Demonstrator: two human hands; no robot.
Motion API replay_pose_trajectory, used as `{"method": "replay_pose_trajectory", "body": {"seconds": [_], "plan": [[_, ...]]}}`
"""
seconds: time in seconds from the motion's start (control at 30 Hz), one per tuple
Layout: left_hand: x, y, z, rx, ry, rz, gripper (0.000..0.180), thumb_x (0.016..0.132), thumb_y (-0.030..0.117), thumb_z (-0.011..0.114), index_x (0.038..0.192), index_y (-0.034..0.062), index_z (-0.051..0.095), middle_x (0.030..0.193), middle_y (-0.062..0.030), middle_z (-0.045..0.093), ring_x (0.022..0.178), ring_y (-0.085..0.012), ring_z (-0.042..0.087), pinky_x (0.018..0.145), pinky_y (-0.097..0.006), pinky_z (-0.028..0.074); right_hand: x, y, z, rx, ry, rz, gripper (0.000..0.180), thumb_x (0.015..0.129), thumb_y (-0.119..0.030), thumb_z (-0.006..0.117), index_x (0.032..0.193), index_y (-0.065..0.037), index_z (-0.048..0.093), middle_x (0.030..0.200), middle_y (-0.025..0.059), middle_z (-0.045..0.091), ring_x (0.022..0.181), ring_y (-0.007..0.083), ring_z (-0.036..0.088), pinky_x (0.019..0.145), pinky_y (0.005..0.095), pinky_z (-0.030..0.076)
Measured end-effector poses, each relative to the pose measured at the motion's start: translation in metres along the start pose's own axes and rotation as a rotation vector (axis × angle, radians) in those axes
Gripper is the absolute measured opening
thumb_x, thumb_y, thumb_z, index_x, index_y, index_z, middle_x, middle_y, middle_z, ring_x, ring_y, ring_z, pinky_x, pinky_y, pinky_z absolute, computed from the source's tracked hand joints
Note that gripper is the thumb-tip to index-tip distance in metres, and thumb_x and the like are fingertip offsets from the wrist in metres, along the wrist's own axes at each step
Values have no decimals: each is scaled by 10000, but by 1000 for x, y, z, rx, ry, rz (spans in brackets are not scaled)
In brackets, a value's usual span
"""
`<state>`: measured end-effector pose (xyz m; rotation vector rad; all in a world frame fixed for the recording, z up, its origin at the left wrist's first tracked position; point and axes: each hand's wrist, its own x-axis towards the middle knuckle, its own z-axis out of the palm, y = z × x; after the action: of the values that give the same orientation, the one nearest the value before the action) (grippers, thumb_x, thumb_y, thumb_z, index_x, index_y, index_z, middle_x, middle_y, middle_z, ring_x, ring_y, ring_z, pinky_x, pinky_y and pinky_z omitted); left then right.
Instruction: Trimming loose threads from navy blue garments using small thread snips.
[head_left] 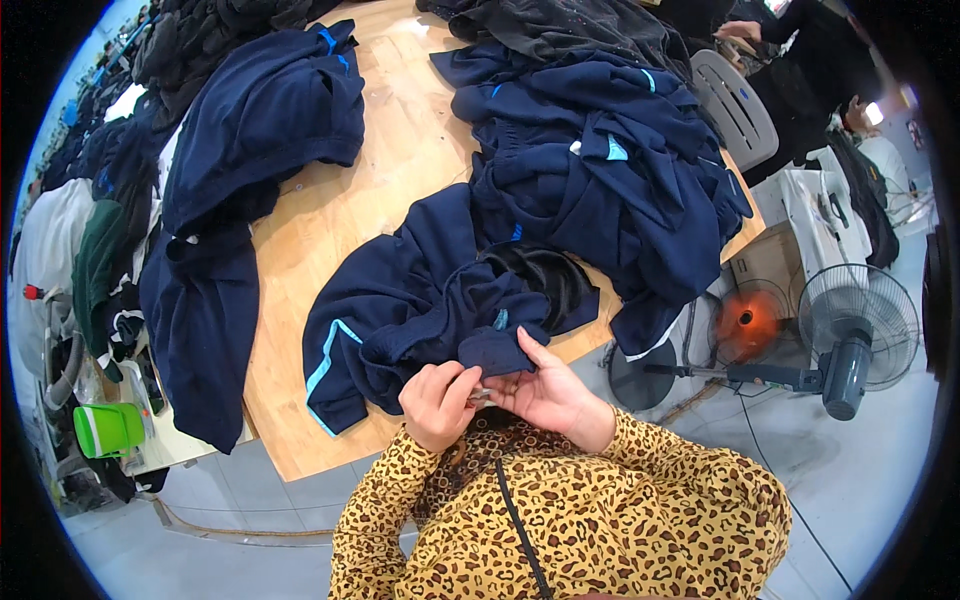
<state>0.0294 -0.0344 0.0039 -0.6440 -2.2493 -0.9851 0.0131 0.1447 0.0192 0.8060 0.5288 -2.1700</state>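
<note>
Over the near edge of the table, both hands are close together at a navy garment with a light-blue stripe along one edge. My left hand is closed, its fingers pinched around a small silvery tool; its exact kind is too small to tell. My right hand grips a folded navy edge of that garment, thumb on top and fingers underneath. Black lining shows in the garment's opening. The rest of it lies bunched on the wooden table.
A navy garment pile lies right; more navy clothing drapes over the table's left side. A fan and grey chair stand right. A green bucket sits left. A person in dark clothes is at far right.
</note>
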Motion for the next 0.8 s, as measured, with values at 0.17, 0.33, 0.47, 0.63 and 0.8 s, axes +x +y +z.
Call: {"method": "replay_pose_trajectory", "body": {"seconds": [0.17,0.33,0.47,0.63,0.8], "plan": [[-12,-25,-5,117,71,91,317,591,-11,661,902,37,629,860,-99,579,611,-236,563,503,-318,459,2,-18,11,-76,-20,-231,424,915,-400,538,1154,-50,529,1108,116,620,1030,264,609,915,445,497],[-24,-43,-8,228,43,136,338,573,-9,614,907,40,629,872,-114,581,643,-250,575,533,-330,477,4,-25,5,-112,44,-269,428,913,-366,555,1155,-15,519,1104,127,617,1018,259,614,896,440,512],[-26,-46,-11,250,22,153,330,581,-4,607,907,45,629,882,-114,578,641,-245,575,541,-335,479,9,-26,2,-146,45,-326,419,907,-348,574,1165,-23,516,1123,113,607,1031,245,603,887,432,513],[-23,-41,-10,247,24,161,318,583,-6,612,897,47,631,875,-106,579,634,-239,575,545,-335,478,14,-21,1,-144,42,-382,389,909,-325,584,1171,-44,519,1121,89,607,1020,225,603,874,416,513],[-8,-22,-7,142,-56,63,333,552,-12,638,880,45,633,861,-86,584,630,-237,576,533,-334,467,15,-16,7,-154,13,-409,340,893,-259,625,1154,-60,539,1089,66,624,993,201,613,846,389,515]]}}
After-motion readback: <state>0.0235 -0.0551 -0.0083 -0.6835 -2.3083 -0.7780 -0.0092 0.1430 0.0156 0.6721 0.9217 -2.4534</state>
